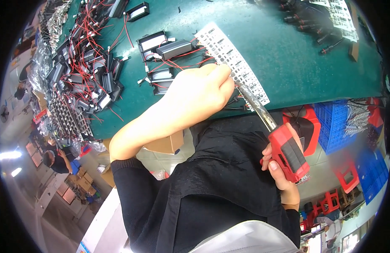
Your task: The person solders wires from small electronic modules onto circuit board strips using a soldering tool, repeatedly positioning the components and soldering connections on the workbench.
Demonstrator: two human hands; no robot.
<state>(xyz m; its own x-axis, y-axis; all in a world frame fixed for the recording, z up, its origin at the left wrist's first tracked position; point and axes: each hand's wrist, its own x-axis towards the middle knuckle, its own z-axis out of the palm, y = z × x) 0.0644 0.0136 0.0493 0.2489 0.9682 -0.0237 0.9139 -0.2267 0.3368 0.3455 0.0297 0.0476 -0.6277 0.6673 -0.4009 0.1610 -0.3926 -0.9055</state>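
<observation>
My right hand (277,164) grips the handle of a red pistol-grip soldering iron (289,154) with a dark grey side panel. Its scorched metal barrel slants up and left, and the tip end lies beside my left fingers. Those fingers of my left hand (203,90) are closed in a pinch at the near-left edge of a long white circuit board panel (237,63); what they hold is hidden. Black casings (174,49) with red wires lie against the panel's left side, several wires running to its edge. My left forearm and hand cover part of them.
A large heap of black casings with red wires (93,69) fills the left of the green table (287,67). More white boards (342,19) and black cables (306,25) lie at the far right. Below the table's right edge stand a blue crate (331,126) and red stools (312,130).
</observation>
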